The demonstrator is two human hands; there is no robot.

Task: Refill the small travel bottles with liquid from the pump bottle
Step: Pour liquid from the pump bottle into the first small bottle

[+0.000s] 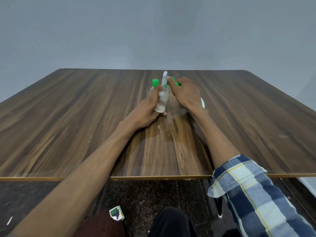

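**Two hands at the bottles on the table**

The left hand (148, 108) grips one clear small bottle (161, 101), tilted, its base near the wooden table (68, 117). The right hand (185, 94), palm down, pinches the white pump head (165, 77) above it. One green-capped bottle (154, 84) stands behind; other green-capped pieces lie hidden behind the right hand, so their count is unclear.

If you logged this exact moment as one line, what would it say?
left hand: grips small clear bottle, tilted | right hand: fingers at its white pump top | green-capped bottle: upright behind | table
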